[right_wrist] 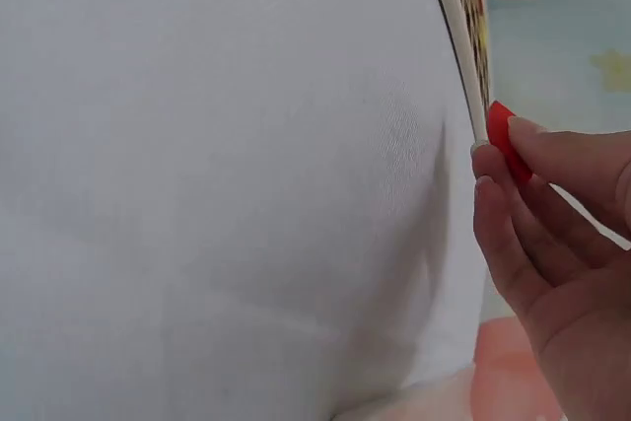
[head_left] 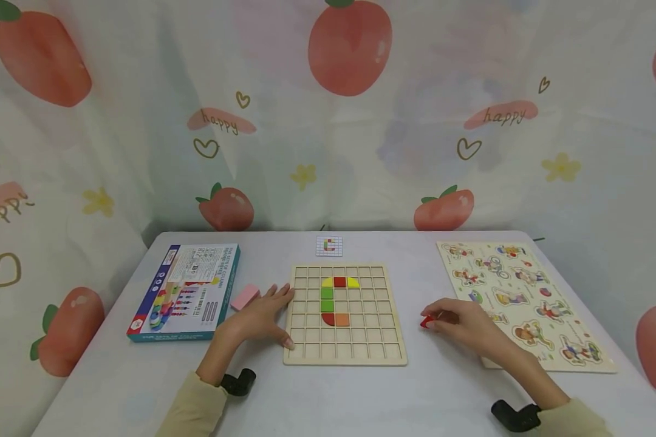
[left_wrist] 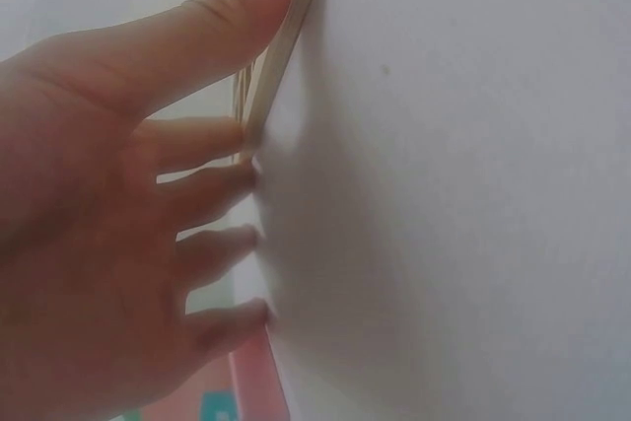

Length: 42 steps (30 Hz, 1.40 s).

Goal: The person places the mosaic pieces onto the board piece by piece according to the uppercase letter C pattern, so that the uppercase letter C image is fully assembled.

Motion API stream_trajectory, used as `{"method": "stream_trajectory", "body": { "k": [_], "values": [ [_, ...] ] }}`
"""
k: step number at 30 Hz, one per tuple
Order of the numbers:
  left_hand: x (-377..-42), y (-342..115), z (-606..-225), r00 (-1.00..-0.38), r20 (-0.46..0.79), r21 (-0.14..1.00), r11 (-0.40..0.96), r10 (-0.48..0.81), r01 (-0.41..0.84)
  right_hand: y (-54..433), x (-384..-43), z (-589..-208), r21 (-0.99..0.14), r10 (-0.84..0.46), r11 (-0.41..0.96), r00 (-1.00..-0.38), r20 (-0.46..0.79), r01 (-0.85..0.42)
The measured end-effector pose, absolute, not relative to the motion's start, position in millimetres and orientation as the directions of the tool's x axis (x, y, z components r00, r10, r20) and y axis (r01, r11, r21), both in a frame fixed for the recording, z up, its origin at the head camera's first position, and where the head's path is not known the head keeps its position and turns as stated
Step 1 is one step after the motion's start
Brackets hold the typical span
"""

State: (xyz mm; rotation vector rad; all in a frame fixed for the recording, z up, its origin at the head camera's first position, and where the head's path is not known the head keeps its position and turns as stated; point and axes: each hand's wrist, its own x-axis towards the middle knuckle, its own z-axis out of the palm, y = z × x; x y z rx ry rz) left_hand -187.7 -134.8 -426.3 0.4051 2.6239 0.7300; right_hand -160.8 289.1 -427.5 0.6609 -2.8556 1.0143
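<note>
A wooden grid board (head_left: 311,353) lies mid-table, with yellow, red, green and orange pieces set in its cells in a C-like outline. My left hand (head_left: 262,315) rests at the board's left edge, fingers spread, its thumb touching the frame; the left wrist view shows the same hand (left_wrist: 108,214) against the wooden rim. To the right of the board, my right hand (head_left: 464,325) pinches a small red piece (right_wrist: 508,140) between thumb and fingers, above the table. Behind the board lies a small pattern card (head_left: 329,246) with a coloured C-like figure on a grid.
A boxed set (head_left: 197,291) lies at the left of the table. Between it and the left hand is a pink block (head_left: 245,297). A wooden picture puzzle board (head_left: 525,303) lies at the right, partly behind the right hand. A printed curtain (head_left: 361,152) hangs behind the table.
</note>
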Motion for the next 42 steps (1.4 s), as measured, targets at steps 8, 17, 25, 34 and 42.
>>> {"method": "stream_trajectory", "body": {
  "k": [8, 17, 25, 34, 42],
  "values": [
    [-190, -136, -428, -0.884, -0.297, 0.53, 0.832, 0.361, 0.161, 266, -170, -429, -0.673, -0.378, 0.65, -0.919, 0.114, -0.352],
    [-190, -136, -428, -0.883, -0.295, 0.529, 0.832, 0.366, 0.168, 239, -179, -430, -0.722, -0.421, 0.592, -0.901, 0.101, -0.357],
    [-189, -137, -427, -0.884, -0.296, 0.53, 0.832, 0.361, 0.163, 217, -185, -432, -0.736, -0.444, 0.571, -0.891, 0.094, -0.363],
    [-189, -137, -427, -0.885, -0.29, 0.537, 0.827, 0.364, 0.164, 193, -191, -433, -0.712, -0.471, 0.582, -0.877, 0.097, -0.392],
    [-190, -136, -430, -0.885, -0.287, 0.53, 0.83, 0.367, 0.172, 178, -192, -434, -0.699, -0.469, 0.609, -0.881, 0.063, -0.374]
  ]
}}
